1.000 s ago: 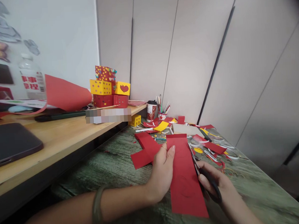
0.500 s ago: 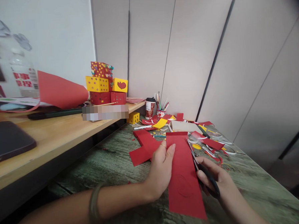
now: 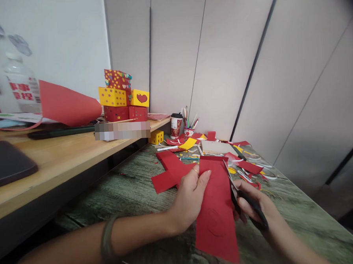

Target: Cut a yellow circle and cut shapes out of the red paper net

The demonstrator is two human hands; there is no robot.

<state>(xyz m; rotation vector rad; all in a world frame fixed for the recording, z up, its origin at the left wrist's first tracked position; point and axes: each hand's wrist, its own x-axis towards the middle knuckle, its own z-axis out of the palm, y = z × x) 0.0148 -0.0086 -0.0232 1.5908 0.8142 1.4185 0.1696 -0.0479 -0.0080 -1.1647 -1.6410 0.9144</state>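
Observation:
Between the thumb and fingers of my left hand is a strip of red paper, held up over the table. A faint round outline is drawn on its lower half, and its top edge is folded over. My right hand grips black-handled scissors; their blades lie along the paper's right edge, with the tip near the top right corner. Behind my left hand, a cross-shaped red paper cutout rests on the table. My left fingers are partly hidden behind the strip.
Paper scraps litter the green wood-grain table. A lidded coffee cup and a pen holder stand at the back. To the left, a wooden shelf carries stacked decorated boxes, a bottle and a dark phone.
The top of the red strip has shifted right and its lower end left, so it tilts the other way. The scissors have moved slightly right with my right hand.

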